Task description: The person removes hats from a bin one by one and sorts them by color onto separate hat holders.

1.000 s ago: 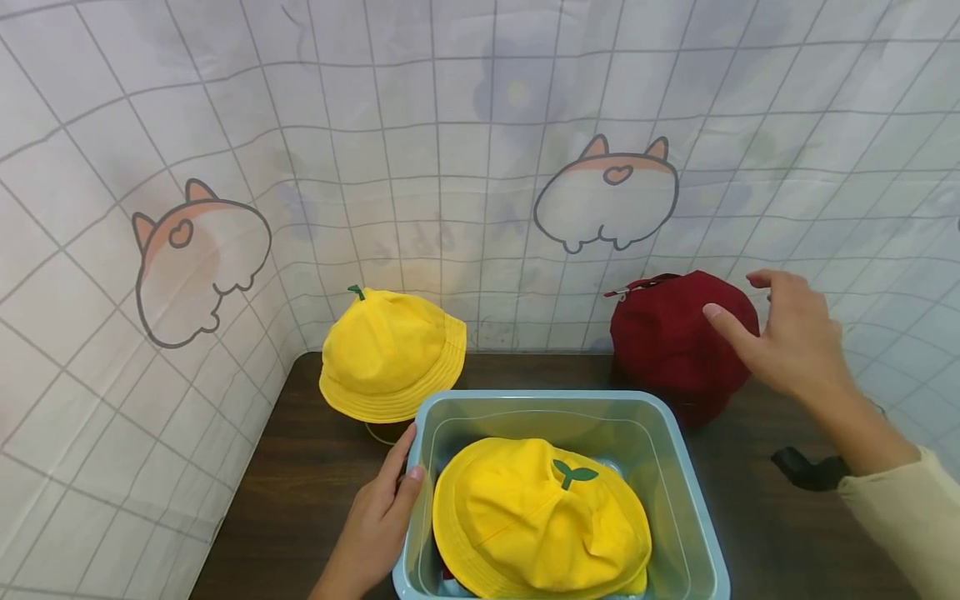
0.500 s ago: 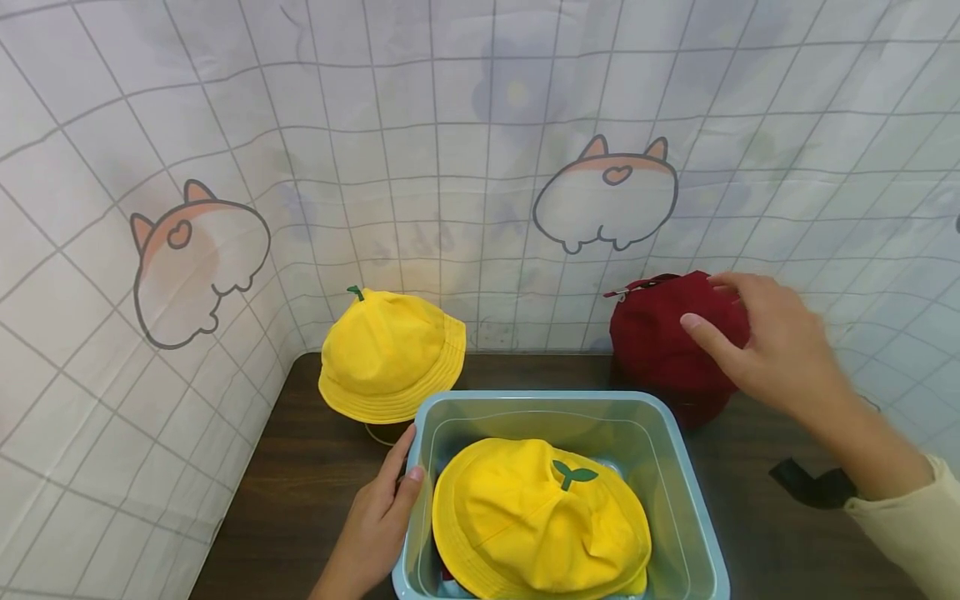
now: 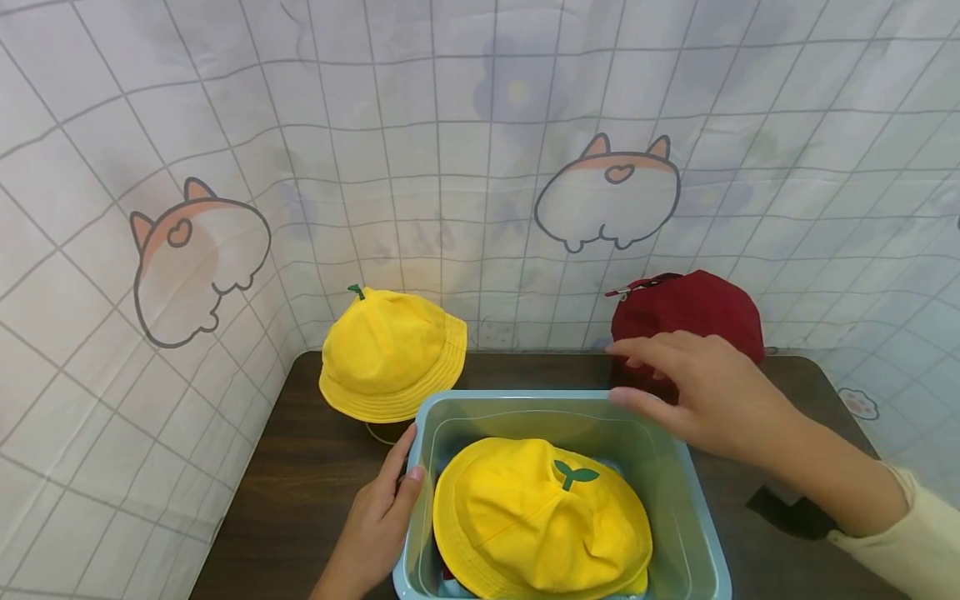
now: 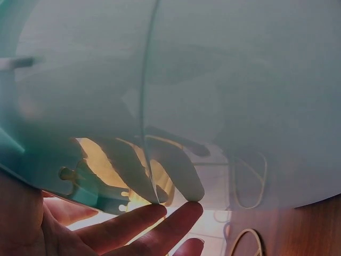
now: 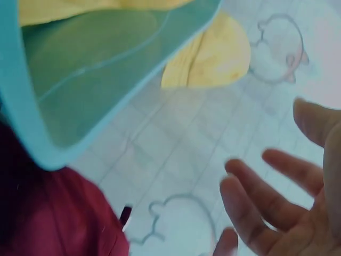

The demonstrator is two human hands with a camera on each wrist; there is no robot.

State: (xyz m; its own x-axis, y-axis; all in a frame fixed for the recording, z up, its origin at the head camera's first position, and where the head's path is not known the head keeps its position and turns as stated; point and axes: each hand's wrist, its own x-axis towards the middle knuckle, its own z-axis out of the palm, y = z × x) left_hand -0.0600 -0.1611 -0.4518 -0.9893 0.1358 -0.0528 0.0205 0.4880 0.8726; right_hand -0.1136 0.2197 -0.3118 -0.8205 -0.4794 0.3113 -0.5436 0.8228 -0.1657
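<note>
A light blue plastic basin (image 3: 708,525) stands at the front centre. In it lies a yellow brimmed hat (image 3: 547,517) with a green sprout on its crown. My left hand (image 3: 375,508) holds the basin's left side, thumb at the rim and fingers outside; in the left wrist view its fingertips (image 4: 194,210) meet the glossy wall. My right hand (image 3: 712,400) hovers over the basin's back right corner, fingers loosely spread and holding nothing. Behind it sits a dark red cloth item (image 3: 697,308) with a small strap on top, its lower part hidden by the hand and basin.
A second yellow hat (image 3: 390,358) is propped at the back left, just behind the basin's corner, a thin cord hanging below it. The dark wooden table (image 3: 285,483) ends at a white gridded sheet (image 3: 480,167) hung behind and on both sides.
My right hand has come from beside the dark red cloth item, across its front, down and left to the basin's corner. The left hand, basin and hats have stayed in place.
</note>
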